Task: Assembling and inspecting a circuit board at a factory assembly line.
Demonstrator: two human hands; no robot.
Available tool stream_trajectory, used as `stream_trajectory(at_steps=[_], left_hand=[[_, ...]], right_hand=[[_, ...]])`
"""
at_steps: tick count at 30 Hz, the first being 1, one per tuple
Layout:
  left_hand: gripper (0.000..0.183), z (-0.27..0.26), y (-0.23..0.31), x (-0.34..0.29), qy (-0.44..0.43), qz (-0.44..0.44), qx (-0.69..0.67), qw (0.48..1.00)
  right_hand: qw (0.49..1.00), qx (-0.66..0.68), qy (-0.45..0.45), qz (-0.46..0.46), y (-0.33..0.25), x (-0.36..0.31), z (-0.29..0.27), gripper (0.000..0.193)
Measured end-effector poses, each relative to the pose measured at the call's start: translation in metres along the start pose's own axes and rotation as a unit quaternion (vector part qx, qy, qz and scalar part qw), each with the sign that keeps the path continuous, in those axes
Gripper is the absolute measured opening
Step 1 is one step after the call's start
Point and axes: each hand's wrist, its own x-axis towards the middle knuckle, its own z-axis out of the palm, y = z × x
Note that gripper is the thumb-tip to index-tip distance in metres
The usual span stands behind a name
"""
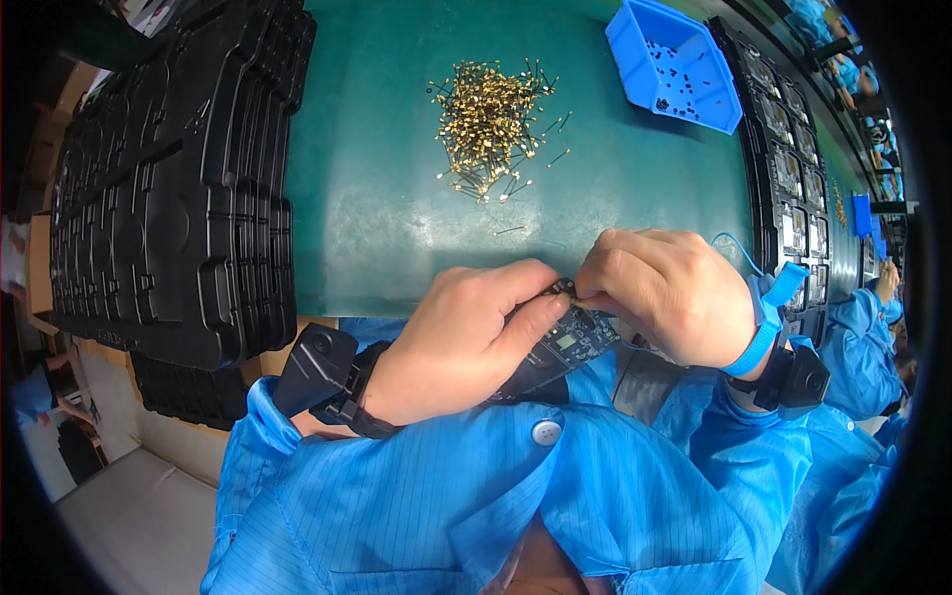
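Close to my body, just off the table's near edge, my left hand (pixel 466 332) grips a dark circuit board (pixel 578 344) set in a black housing. Its thumb presses near the board's upper corner. At that same corner my right hand (pixel 669 293) is closed in a pinch, fingertips against the board's edge. Whatever sits between those fingers is too small and covered to make out. Beyond both hands lies a heap of short black cables with gold-coloured ends (pixel 486 124). One loose cable (pixel 511 230) rests nearer to me.
Stacked black plastic trays (pixel 169 208) rise on the left of the green table (pixel 372 178). A blue bin (pixel 674 74) with small black parts stands far right. Beside it, black trays (pixel 783 169) hold several boards. Another person's blue sleeve (pixel 861 347) shows at right.
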Motion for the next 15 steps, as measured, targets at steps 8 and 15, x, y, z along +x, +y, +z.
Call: stream_trajectory(at_steps=[8,15], left_hand=[[0.015,0.001,-0.0005,0.0009,0.007,0.008,-0.005,1.0],[0.014,0.0006,-0.0015,0.0001,-0.007,0.006,-0.002,1.0]], right_hand=[[0.999,-0.022,0.023,-0.003,-0.0015,-0.0011,0.0014,0.013],[0.999,0.047,0.026,0.002,0.0069,-0.0006,0.0044,0.014]])
